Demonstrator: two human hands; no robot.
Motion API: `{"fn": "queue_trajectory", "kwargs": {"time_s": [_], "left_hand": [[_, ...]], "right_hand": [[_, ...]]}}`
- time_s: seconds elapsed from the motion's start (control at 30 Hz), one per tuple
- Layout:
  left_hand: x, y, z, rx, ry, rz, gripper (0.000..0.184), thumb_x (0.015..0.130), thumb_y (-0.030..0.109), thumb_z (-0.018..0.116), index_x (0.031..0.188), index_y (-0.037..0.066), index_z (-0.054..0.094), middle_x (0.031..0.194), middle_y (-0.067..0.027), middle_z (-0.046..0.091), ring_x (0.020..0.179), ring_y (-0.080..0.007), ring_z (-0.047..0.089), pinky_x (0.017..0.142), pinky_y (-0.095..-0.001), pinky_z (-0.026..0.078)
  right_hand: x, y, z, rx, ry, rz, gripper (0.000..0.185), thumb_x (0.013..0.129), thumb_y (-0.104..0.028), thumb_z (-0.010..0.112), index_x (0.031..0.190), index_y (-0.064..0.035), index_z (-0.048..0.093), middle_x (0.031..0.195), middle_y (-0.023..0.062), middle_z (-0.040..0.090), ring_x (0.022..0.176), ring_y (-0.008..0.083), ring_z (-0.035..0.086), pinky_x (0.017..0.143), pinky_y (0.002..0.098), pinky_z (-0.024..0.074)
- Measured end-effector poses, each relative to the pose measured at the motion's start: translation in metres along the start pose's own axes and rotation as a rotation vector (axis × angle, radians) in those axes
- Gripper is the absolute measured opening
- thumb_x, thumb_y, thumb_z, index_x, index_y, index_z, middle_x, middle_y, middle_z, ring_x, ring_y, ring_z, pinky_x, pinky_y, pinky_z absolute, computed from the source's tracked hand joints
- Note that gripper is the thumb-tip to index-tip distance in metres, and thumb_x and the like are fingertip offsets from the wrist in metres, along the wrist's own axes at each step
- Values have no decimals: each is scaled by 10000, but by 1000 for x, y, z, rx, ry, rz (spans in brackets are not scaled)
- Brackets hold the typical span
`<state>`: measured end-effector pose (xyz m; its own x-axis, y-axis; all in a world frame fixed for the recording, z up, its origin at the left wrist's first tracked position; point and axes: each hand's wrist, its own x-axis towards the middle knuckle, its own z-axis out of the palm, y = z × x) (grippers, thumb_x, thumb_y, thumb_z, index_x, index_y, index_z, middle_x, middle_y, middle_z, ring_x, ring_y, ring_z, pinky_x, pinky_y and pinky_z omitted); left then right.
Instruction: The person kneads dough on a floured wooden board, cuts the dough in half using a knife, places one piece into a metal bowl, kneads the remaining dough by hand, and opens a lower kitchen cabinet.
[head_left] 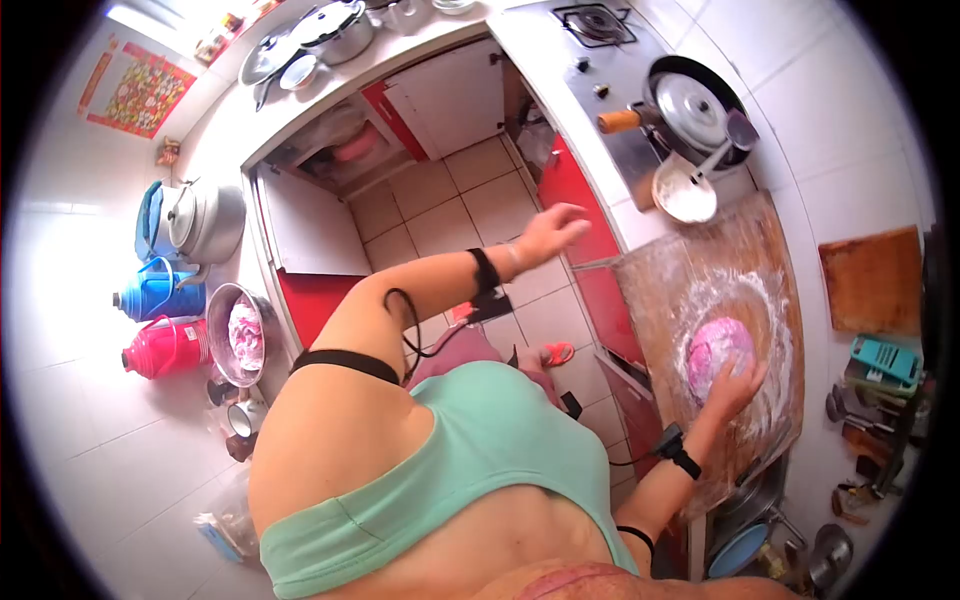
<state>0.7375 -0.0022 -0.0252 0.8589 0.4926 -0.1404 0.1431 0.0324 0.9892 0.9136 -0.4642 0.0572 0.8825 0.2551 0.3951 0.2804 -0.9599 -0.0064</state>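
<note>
A round lump of pink dough [715, 345], dusted with white flour, lies on a wooden board [650, 280]. My right hand [738, 385] is on the near edge of the dough, its fingers curved over the surface. Loose flour [775, 320] forms a ring around the lump. Apart from the board, my left hand [550, 235] hangs in the air over the floor beside the red cabinet front. It holds nothing, and its fingers are loosely bent and apart. A bowl of flour [686, 192] with a scoop in it stands just beyond the board's far edge.
A lidded pan [690, 110] sits on the stove [560, 60] beyond the bowl. To the left, a metal basin [230, 300] contains more pink material, near a blue thermos [165, 292] and a kettle [210, 220]. A cutting board [870, 280] is against the right wall.
</note>
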Motion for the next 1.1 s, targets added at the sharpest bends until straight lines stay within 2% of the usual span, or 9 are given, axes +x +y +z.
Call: {"fn": "queue_trajectory", "kwargs": {"time_s": [0.1,0.17,0.23,0.33,0.47,0.63,0.9,0.97,1.1], "left_hand": [[-23,-35,-124,105,209,-237,500,1010,365,720,1375,32,644,1232,-128,728,1010,-187,717,865,-348,625],[-29,-84,-197,177,392,-232,569,973,428,722,1345,3,653,1219,-178,757,1033,-249,757,916,-382,606],[-31,-121,-265,260,490,-240,583,962,444,705,1346,8,657,1225,-176,757,982,-242,772,896,-364,606],[-41,-104,-328,132,578,-435,568,970,399,679,1383,11,633,1239,-150,754,923,-209,773,828,-349,612],[-35,-105,-384,-26,671,-487,539,964,326,684,1407,26,610,1256,-108,732,883,-214,765,729,-328,609],[-16,-101,-432,-73,675,-508,506,967,295,665,1404,46,610,1266,-98,724,901,-188,758,698,-325,596],[57,-101,-506,-104,742,-512,544,989,218,650,1497,52,549,1309,-107,702,939,-181,738,736,-327,591],[77,-97,-521,-124,716,-537,575,1012,211,625,1549,63,483,1415,-128,627,1077,-243,712,850,-375,576],[123,-112,-553,-157,720,-595,656,998,162,623,1609,84,399,1459,-143,595,1151,-245,685,882,-380,575]], "right_hand": [[-5,-84,11,248,-2,-184,351,1035,-267,646,1245,4,719,1360,243,640,1257,430,616,1072,495,500],[-10,-161,10,361,-154,-258,272,1044,-204,616,1196,-15,738,1235,195,694,1156,389,657,1003,459,533],[-18,-243,7,426,-177,-393,211,1038,-170,611,1126,-46,757,1143,151,714,1053,361,681,931,450,557],[-24,-343,-3,577,-279,-552,164,1003,-196,671,1056,-72,765,1047,125,721,986,344,697,874,446,568],[-26,-435,13,621,-299,-676,187,966,-213,716,1098,-86,751,1024,136,714,981,350,697,868,455,568],[-15,-515,37,630,-418,-814,241,950,-206,723,1153,-76,728,1045,153,719,1004,367,705,894,477,570],[29,-610,100,630,-598,-835,277,971,-228,710,1198,-70,705,1093,165,730,1036,379,709,886,491,578],[45,-634,120,637,-645,-825,283,975,-230,706,1206,-68,705,1109,167,733,1044,382,710,893,488,579],[72,-674,148,592,-790,-835,302,981,-235,696,1229,-62,705,1152,173,740,1059,387,714,910,481,585]]}}
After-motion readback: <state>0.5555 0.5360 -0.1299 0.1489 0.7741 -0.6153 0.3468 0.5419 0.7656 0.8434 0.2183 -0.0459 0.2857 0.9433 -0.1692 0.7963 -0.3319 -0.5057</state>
